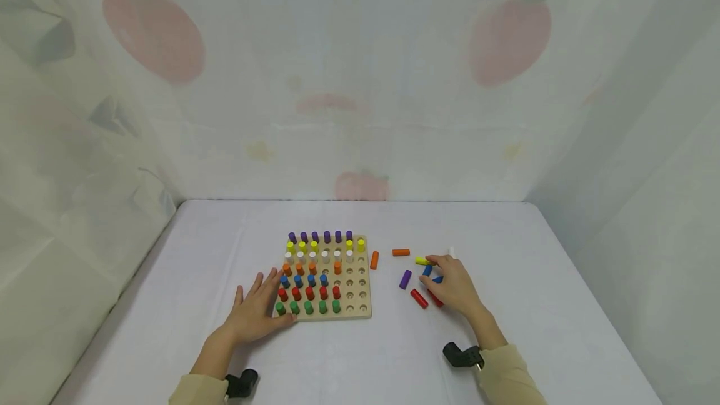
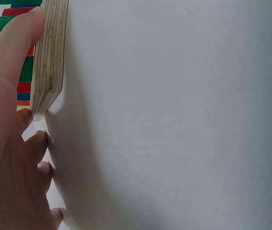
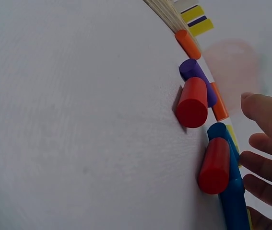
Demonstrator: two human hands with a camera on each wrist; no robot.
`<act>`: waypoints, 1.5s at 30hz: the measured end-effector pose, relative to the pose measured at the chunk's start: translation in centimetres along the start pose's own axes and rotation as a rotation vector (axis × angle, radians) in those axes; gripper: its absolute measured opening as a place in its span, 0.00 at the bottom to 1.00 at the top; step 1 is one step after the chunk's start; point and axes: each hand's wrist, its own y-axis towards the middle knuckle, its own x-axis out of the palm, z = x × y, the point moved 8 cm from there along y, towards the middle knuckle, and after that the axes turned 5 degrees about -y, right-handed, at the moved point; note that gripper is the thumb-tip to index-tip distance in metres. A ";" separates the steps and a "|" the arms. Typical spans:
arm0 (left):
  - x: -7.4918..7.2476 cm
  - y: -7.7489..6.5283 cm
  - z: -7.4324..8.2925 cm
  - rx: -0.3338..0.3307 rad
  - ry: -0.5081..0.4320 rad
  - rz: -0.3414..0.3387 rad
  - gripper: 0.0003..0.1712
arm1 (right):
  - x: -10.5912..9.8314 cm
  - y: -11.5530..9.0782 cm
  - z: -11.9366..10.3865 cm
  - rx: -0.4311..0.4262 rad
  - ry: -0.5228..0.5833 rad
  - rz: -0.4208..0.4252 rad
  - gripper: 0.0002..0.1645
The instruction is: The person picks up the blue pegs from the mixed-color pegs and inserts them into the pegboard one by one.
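Note:
A square wooden pegboard [image 1: 355,292] lies in the middle of the white table, with rows of purple, yellow, white, orange, blue, red and green pegs standing in it. My left hand [image 1: 260,306] rests flat at its front left corner, fingers straight, thumb against the board's edge [image 2: 49,52]. My right hand [image 1: 452,281] hovers over loose pegs to the right of the board, fingertips at a yellow peg [image 1: 422,261] and a blue peg [image 1: 427,270]. The right wrist view shows loosely spread fingers [image 3: 265,143] holding nothing, beside two red pegs [image 3: 192,103] and a blue peg [image 3: 232,196].
More loose pegs lie between the board and my right hand: two orange pegs [image 1: 401,252], a purple peg [image 1: 405,279], a red peg [image 1: 419,299]. A white peg [image 1: 451,250] lies beyond the hand. Pale curtains close in the table at the back and both sides.

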 end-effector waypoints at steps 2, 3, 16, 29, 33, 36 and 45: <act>0.0 0.0 0.1 0.002 -0.007 0.002 0.60 | 0.1 0.0 0.1 0.008 -0.012 -0.005 0.29; -0.1 0.0 0.1 0.003 -0.011 0.003 0.60 | 0.1 0.0 0.1 0.010 -0.016 -0.007 0.28; -0.2 -0.2 0.3 -0.002 -0.017 0.003 0.59 | 0.2 0.0 0.4 0.048 -0.084 -0.030 0.30; -0.3 -0.2 0.5 -0.006 -0.008 -0.002 0.60 | 0.7 0.1 0.5 0.072 -0.154 -0.067 0.30; -0.4 -0.2 0.6 -0.001 -0.010 0.002 0.60 | 0.8 0.1 0.3 0.086 -0.175 -0.072 0.30; -0.4 -0.2 0.5 -0.001 -0.010 0.003 0.59 | 0.8 0.1 0.2 0.090 -0.193 -0.071 0.30; -0.1 -0.1 0.2 -0.008 -0.013 -0.005 0.60 | 1.0 0.1 0.3 0.093 -0.215 -0.050 0.30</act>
